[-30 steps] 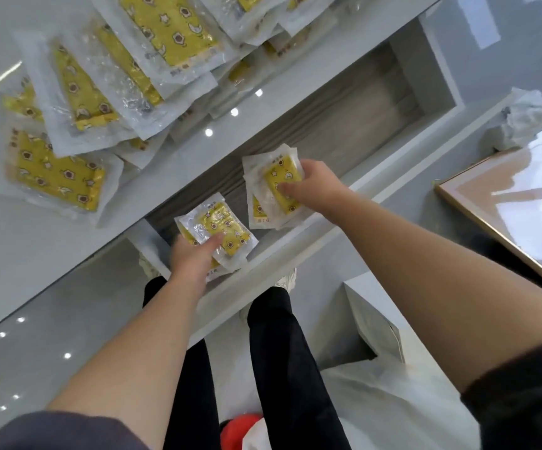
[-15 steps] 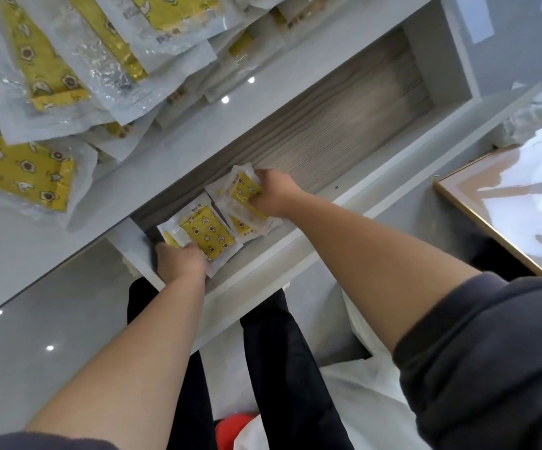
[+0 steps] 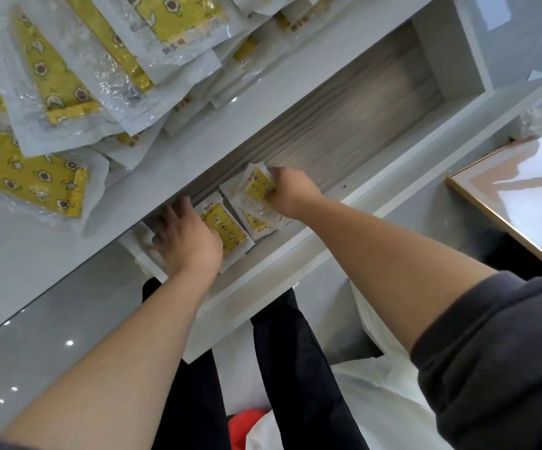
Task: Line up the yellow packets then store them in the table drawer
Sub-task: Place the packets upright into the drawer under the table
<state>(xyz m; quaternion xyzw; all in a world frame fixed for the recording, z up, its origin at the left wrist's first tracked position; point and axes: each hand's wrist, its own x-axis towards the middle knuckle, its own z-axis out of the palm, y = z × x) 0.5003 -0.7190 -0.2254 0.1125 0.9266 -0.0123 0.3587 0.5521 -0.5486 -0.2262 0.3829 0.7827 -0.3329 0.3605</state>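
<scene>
Left hand (image 3: 188, 241) had slid forward onto the left yellow packets (image 3: 227, 228) in the drawer (image 3: 344, 138), fingers flat and pressing. Right hand (image 3: 290, 191) pinched the right yellow packets (image 3: 258, 186) just beside them.

Crinkly, glossy clear plastic wraps the packets (image 3: 227, 228); the drawer (image 3: 360, 131) floor is matt grey wood-grain; the tabletop (image 3: 295, 73) above it is smooth and shiny.

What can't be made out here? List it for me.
Head view only:
- Left hand covers most of the left packet; any packets beneath are hidden.
- Right hand covers part of the right packets; count unclear.
- Tabletop packets are cut off by the frame edges.
</scene>
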